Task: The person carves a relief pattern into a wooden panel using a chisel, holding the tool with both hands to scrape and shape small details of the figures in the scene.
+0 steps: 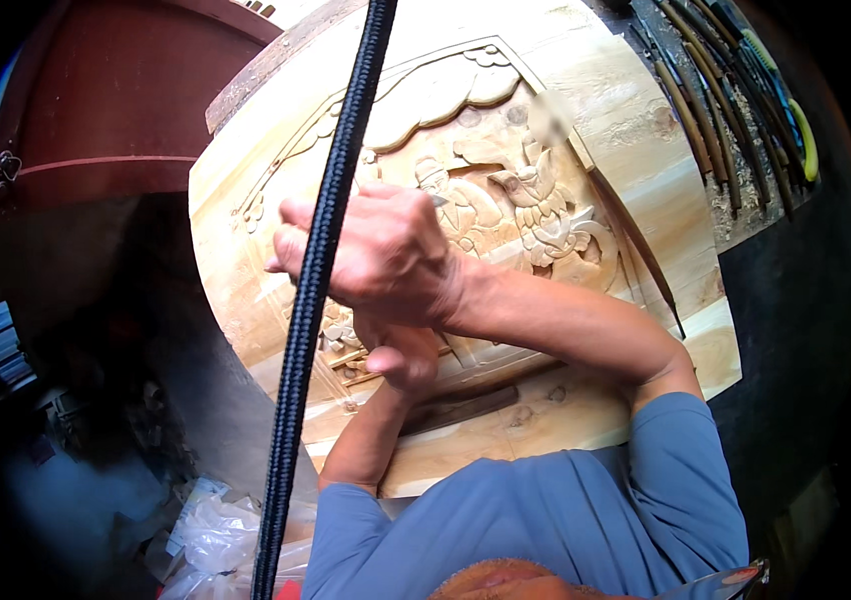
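Fingers (296, 215) of the right hand (386, 245) are bending inward in a loose fist above the left half of a pale carved wood panel (636, 90), though I cannot tell what, if anything, they are pinching, since the hand itself is hiding its inner side. The left hand (412, 358) is reaching up beneath the right wrist, its thumb jutting out; its other fingers are disappearing behind the right hand, so I cannot tell whether they are spread or pressed together. The panel is lying under both hands, in front of the person's chest, and its relief is showing curling leaf-like shapes and a scalloped upper border. A slim brown-handled tool (636, 236) is resting aslant on the panel, right of the relief, and a dark brown wooden piece (461, 411) is lying near the left forearm. Further right, a bunch of long-handled tools (684, 118) is lying among shavings on the table (743, 226), one yellow-green handle (803, 140) standing out. A black braided cord (298, 370) is crossing the view, and clear plastic bags (221, 535) are sitting at the lower left.
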A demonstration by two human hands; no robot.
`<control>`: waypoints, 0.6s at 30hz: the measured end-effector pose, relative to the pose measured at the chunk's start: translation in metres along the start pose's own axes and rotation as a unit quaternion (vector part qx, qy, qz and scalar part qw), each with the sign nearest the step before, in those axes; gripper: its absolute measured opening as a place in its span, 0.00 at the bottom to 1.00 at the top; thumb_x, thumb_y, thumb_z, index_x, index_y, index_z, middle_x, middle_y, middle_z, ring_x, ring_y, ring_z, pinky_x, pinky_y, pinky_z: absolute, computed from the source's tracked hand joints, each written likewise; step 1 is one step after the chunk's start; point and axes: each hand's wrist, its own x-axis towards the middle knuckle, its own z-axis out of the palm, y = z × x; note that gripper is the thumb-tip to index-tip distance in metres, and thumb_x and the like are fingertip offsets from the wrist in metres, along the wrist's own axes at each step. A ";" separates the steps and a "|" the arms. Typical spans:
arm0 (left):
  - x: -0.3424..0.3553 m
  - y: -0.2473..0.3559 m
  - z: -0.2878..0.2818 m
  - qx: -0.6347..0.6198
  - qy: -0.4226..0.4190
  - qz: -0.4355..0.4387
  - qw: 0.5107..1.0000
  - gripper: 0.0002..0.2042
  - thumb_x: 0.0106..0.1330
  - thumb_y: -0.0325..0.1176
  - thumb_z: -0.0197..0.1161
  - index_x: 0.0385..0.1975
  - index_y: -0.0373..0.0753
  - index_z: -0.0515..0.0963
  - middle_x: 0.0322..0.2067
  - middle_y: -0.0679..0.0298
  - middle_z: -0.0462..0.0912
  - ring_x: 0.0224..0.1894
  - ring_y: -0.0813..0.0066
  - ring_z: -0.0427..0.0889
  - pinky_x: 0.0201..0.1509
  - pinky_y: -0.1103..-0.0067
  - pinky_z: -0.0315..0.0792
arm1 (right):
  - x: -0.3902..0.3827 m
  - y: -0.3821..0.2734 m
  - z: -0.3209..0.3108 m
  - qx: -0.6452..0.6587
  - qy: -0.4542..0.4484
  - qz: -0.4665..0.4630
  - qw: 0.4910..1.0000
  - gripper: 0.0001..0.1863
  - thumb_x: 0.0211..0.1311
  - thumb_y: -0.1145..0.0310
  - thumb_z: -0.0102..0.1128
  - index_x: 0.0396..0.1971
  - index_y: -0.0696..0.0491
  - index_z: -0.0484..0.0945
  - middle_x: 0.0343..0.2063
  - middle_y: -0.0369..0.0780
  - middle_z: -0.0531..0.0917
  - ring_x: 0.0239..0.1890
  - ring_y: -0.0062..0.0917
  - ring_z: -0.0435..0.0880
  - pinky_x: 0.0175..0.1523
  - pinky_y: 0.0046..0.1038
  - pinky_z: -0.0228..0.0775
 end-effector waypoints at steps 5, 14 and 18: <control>0.010 0.002 0.005 0.014 0.031 -0.037 0.999 0.65 0.65 0.85 0.53 0.85 0.33 0.42 0.81 0.39 0.57 0.83 0.38 0.58 0.88 0.49 0.50 | -0.005 -0.003 0.013 -0.009 -0.002 0.013 1.000 0.09 0.58 0.63 0.67 0.36 0.51 0.84 0.47 0.47 0.92 0.25 0.25 0.89 0.31 0.30 0.76; 0.028 0.017 0.000 -0.029 0.005 -0.148 0.989 0.64 0.65 0.78 0.63 0.85 0.35 0.42 0.81 0.38 0.57 0.82 0.37 0.61 0.87 0.49 0.54 | -0.019 0.004 0.013 0.039 -0.058 0.078 0.994 0.16 0.60 0.58 0.73 0.22 0.47 0.75 0.22 0.36 0.77 0.21 0.32 0.82 0.26 0.35 0.75; 0.027 0.021 0.000 -0.023 -0.011 -0.169 0.985 0.63 0.65 0.76 0.66 0.85 0.35 0.43 0.80 0.38 0.57 0.82 0.37 0.61 0.87 0.50 0.55 | -0.024 0.005 0.011 0.011 -0.078 0.070 0.994 0.10 0.50 0.57 0.67 0.22 0.46 0.79 0.22 0.35 0.81 0.24 0.30 0.86 0.32 0.35 0.75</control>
